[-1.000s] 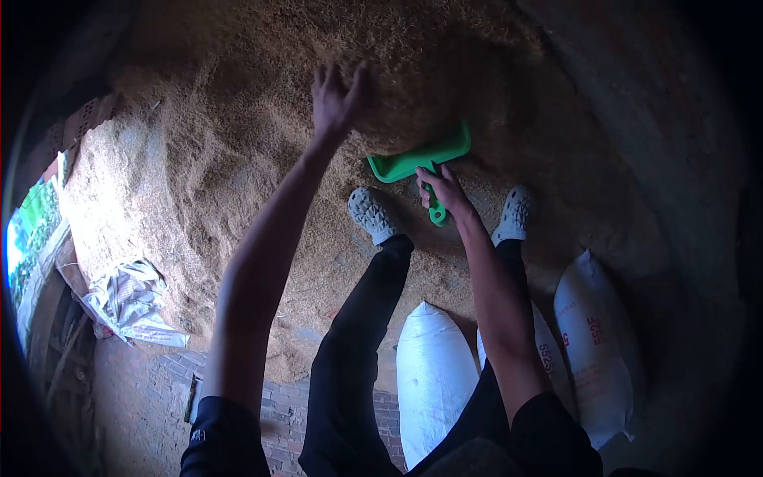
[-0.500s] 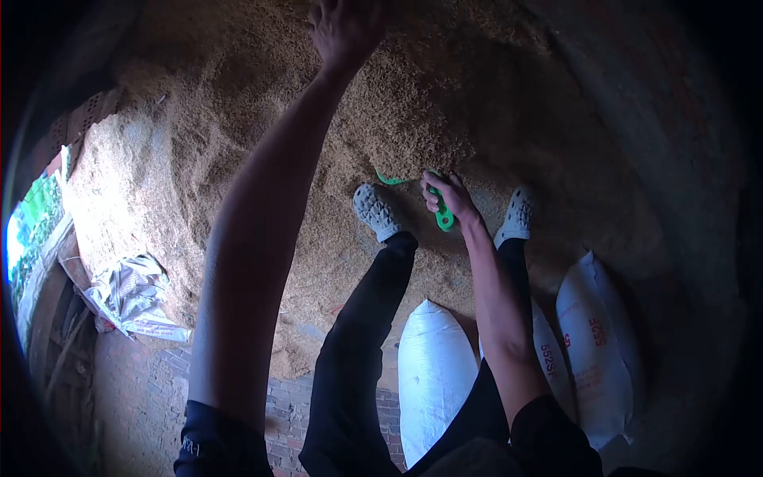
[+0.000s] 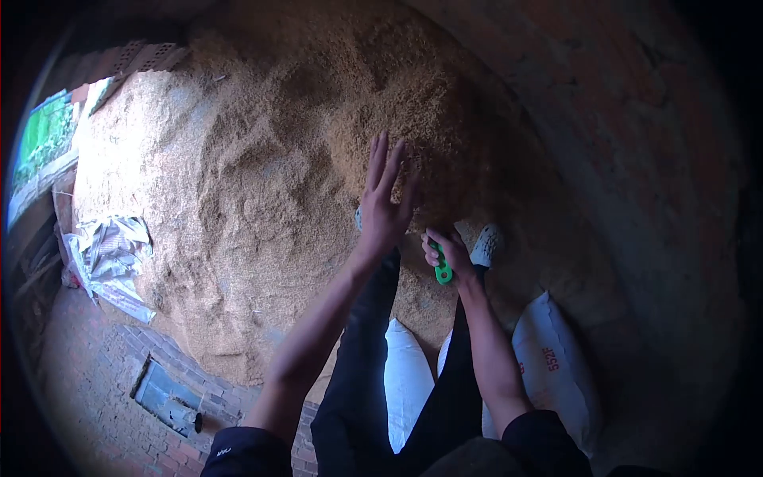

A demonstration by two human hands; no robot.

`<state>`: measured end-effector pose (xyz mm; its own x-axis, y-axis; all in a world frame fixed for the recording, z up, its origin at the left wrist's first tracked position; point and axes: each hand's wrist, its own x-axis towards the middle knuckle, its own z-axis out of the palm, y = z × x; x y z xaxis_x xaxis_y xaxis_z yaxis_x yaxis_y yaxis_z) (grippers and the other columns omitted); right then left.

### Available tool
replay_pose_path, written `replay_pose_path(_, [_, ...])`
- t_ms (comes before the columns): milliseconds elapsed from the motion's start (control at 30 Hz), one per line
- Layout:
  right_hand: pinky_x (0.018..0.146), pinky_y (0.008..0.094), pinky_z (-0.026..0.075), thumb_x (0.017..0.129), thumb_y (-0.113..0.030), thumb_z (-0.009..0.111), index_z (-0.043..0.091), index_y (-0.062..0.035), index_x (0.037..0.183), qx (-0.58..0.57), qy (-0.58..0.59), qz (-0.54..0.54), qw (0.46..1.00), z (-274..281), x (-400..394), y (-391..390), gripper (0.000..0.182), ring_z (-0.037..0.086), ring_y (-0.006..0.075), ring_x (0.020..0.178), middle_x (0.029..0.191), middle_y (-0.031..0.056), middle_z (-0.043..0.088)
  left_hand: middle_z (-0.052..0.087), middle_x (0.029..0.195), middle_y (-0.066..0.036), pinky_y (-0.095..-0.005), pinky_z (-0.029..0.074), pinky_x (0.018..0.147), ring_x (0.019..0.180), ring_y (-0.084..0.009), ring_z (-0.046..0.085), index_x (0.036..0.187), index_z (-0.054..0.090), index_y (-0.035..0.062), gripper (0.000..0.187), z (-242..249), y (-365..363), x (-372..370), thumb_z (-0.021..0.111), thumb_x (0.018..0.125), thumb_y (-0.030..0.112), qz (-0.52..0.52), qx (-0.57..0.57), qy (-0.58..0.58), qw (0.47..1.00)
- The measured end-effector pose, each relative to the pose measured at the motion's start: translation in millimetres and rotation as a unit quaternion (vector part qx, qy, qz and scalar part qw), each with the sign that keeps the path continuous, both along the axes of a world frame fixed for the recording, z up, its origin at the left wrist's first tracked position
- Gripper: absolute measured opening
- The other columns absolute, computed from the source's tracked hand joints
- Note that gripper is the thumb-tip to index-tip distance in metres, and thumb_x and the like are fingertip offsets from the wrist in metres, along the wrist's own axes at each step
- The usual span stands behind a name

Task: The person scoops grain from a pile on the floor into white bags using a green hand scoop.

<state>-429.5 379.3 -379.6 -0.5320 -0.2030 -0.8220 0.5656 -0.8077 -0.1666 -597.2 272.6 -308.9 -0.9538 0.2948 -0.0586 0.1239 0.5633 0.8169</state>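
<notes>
left hand (image 3: 387, 208) drawn nearer green handle (image 3: 443, 273), heaped grain (image 3: 262, 207), brick floor (image 3: 216, 400), sacks (image 3: 556, 370)

Place: apparently a grain store or shed
Floor: brick (image 3: 179, 457), largely under loose grain (image 3: 254, 199)
Storage: stuffed white sacks (image 3: 552, 366)
Left edge: opening onto greenery (image 3: 46, 131)

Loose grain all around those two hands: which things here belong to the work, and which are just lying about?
In the work:
- green handle, gripped by the right hand
- loose grain, nearest the open left hand

Apparently just lying about:
- crumpled sheet
- white sacks, untouched, though possibly connected
</notes>
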Motion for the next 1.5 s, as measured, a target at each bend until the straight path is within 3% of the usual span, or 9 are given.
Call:
replay_pose_path(100, [0.04,0.022,0.034,0.094,-0.013,0.053,0.047,-0.0083,0.095,0.005,0.035,0.014,0.999,55,-15,9,0.008,0.042,0.0076,0.051,0.079,0.005,0.049,0.057,0.128,-0.015,-0.0333,0.049,0.092,0.116,-0.0247,0.057,0.128,0.054,0.0072,0.038,76,-45,7,0.054,0.091,-0.001,0.166,-0.055,0.053,0.983])
replay_pose_path(233, [0.041,0.0218,0.035,0.095,-0.016,0.054,0.047,-0.0078,0.092,-0.036,0.029,0.019,0.999,102,-23,19,0.011,0.042,0.0082,0.052,0.08,0.0053,0.049,0.067,0.084,-0.009,-0.0234,0.052,0.07,0.077,-0.0115,0.063,0.108,0.061,0.0004,0.025,160,-124,54,0.067,0.085,0.005,0.412,0.126,-0.164,0.887])
replay_pose_path(400, [0.042,0.0221,0.037,0.094,-0.017,0.056,0.049,-0.0092,0.093,-0.018,0.059,0.052,0.997,157,-41,35,0.011,0.043,0.008,0.052,0.081,0.005,0.05,0.064,0.079,-0.008,-0.0256,0.05,0.065,0.07,-0.0152,0.061,0.1,0.064,0.0014,0.024,219,-219,182,0.07,0.077,0.007,0.476,-0.078,-0.177,0.858])
replay_pose_path(500, [0.043,0.022,0.037,0.095,-0.019,0.055,0.048,-0.0084,0.092,0.017,0.079,0.112,0.99,183,-45,55,0.013,0.041,0.009,0.052,0.08,0.0055,0.05,0.062,0.087,-0.01,-0.0278,0.051,0.067,0.073,-0.0182,0.062,0.099,0.064,0.0014,0.024,263,-239,280,0.065,0.074,0.0,0.425,-0.296,0.057,0.854])
replay_pose_path(700, [0.045,0.0242,0.038,0.096,-0.02,0.053,0.048,-0.0085,0.094,0.024,0.065,0.209,0.976,244,-52,71,0.013,0.043,0.0115,0.055,0.08,0.0049,0.048,0.062,0.086,-0.012,-0.029,0.052,0.067,0.075,-0.0183,0.064,0.097,0.063,-0.0018,0.025,341,-172,440,0.067,0.072,-0.003,0.713,-0.163,-0.046,0.68])
replay_pose_path(733, [0.045,0.0242,0.038,0.096,-0.02,0.053,0.048,-0.0085,0.094,0.026,0.07,0.25,0.965,255,-52,73,0.013,0.043,0.0115,0.055,0.08,0.0049,0.048,0.064,0.083,-0.012,-0.0298,0.05,0.063,0.068,-0.0176,0.063,0.095,0.064,-0.0008,0.021,367,-147,443,0.07,0.075,0.002,0.792,-0.001,-0.07,0.607])
replay_pose_path(1133, [0.043,0.0205,0.034,0.094,-0.024,0.058,0.05,-0.0081,0.092,-0.037,0.04,0.589,0.806,380,10,-54,0.018,0.042,0.0086,0.053,0.075,0.0036,0.047,0.061,0.082,-0.005,-0.0351,0.046,0.062,0.069,-0.0198,0.059,0.092,0.064,0.0079,0.013,393,-18,610,0.063,0.087,0.02,0.962,-0.182,-0.001,0.204])
replay_pose_path(1267, [0.041,0.0202,0.034,0.096,-0.019,0.053,0.05,-0.0097,0.093,-0.074,0.104,0.693,0.71,423,67,-112,0.01,0.041,0.0081,0.053,0.073,0.0021,0.047,0.054,0.11,-0.016,-0.0445,0.04,0.093,0.109,-0.0337,0.05,0.111,0.056,0.0045,0.035,378,-7,675,0.068,0.079,0.015,0.921,-0.325,-0.051,0.207])
replay_pose_path(1500, [0.041,0.0203,0.032,0.096,-0.019,0.05,0.051,-0.0089,0.099,-0.058,0.181,0.813,0.55,510,208,-187,0.011,0.041,0.0077,0.051,0.074,0.0003,0.048,0.039,0.136,-0.018,-0.0554,0.029,0.103,0.131,-0.0348,0.034,0.129,0.05,0.0074,0.055,344,-9,746,0.068,0.077,0.009,0.876,-0.325,-0.203,0.294])
